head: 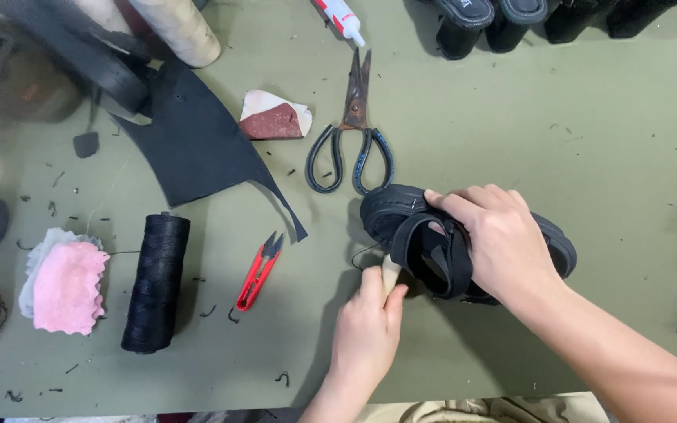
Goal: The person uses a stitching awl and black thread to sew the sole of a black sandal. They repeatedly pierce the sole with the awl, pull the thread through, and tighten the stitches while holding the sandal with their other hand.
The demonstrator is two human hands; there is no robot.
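A black sandal point(392, 213) with a wide strap lies on its side near the middle of the green table point(605, 141). My right hand point(499, 239) grips it from above, fingers over the strap and the sole's edge. My left hand point(368, 329) is closed around a pale wooden tool handle point(390, 274) whose tip is pressed against the sandal's underside, by the strap. A thin black thread point(362, 252) loops out beside the handle.
Old black-handled scissors point(352, 149), red thread snips point(258, 272), a spool of black thread point(156, 282), a black cut sheet point(197, 145), a pink cloth point(66, 286), a glue tube point(341, 17) and a red-and-white block point(274, 117) lie around. More black sandals point(503, 19) stand at the back.
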